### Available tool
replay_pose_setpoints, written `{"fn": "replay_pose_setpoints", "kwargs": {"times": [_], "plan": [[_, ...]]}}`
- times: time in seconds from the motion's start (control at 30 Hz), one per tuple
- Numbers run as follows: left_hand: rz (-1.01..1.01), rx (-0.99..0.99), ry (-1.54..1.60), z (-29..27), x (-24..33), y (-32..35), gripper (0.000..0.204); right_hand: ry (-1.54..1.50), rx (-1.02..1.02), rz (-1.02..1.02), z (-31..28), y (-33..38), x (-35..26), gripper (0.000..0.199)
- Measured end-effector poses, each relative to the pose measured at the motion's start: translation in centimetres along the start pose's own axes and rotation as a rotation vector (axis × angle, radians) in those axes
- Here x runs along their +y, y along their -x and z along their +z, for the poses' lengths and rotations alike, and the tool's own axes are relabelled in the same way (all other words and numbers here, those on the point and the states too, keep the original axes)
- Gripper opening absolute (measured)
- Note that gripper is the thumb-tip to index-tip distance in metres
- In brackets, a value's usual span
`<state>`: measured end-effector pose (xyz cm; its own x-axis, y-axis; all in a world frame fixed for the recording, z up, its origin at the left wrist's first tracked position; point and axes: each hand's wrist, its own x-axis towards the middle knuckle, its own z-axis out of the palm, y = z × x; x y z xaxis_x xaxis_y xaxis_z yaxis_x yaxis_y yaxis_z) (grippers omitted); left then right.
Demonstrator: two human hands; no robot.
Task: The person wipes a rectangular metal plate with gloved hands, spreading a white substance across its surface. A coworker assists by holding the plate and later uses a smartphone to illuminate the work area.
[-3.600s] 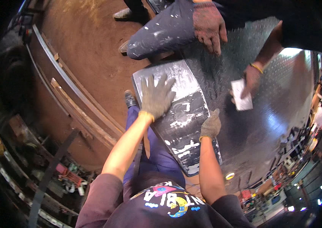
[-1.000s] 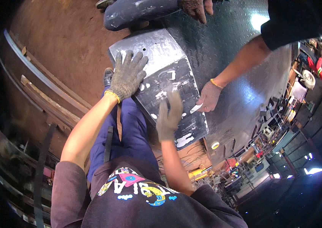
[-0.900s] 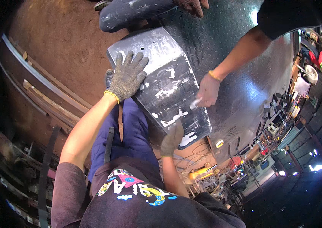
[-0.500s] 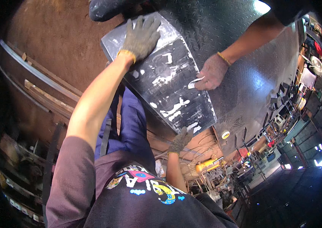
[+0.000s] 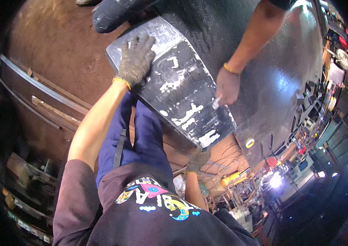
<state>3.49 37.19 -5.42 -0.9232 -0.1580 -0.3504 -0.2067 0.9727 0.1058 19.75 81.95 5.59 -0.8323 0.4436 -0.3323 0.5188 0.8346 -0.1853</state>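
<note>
A dark, angular box-like part point(image 5: 182, 88) lies tilted across the middle, its upper face streaked with white filler-like patches. My left hand point(image 5: 137, 59), in a grey glove with a yellow cuff, rests flat on its paler far-left end, fingers spread. At the part's near corner is my gloved right hand point(image 5: 198, 160), fingers bent toward the edge; what they hold is too blurred to make out. Another person's gloved hand point(image 5: 228, 87) reaches in from the upper right and pinches a small whitish piece point(image 5: 216, 103) against the part's right edge.
A dark tread-patterned metal sheet point(image 5: 272, 102) spreads under and right of the part. A tape roll point(image 5: 250, 143) lies on it. Beyond its near edge are a yellow tank point(image 5: 233, 179) and cluttered gear. Metal strips point(image 5: 42, 82) lie at left. A dark boot or knee point(image 5: 116, 16) is at the top.
My left hand has slid slightly left and nearer. The white patch by my right hand looks larger. The other person's hand has moved nearer along the part's right edge.
</note>
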Motion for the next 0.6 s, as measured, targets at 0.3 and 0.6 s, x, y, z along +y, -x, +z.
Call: {"fn": "replay_pose_setpoints", "kwargs": {"times": [0.3, 0.6], "plan": [[0.938, -0.123, 0.038, -2.4, 19.9, 9.8, 0.058, -0.380, 0.145, 0.077, 1.4, 3.8, -1.5, 0.070], [0.789, -0.166, 1.449, 2.1, 26.8, 11.7, 0.047, -0.348, 0.218, -0.066, 1.2, 0.0, -4.9, 0.078]]}}
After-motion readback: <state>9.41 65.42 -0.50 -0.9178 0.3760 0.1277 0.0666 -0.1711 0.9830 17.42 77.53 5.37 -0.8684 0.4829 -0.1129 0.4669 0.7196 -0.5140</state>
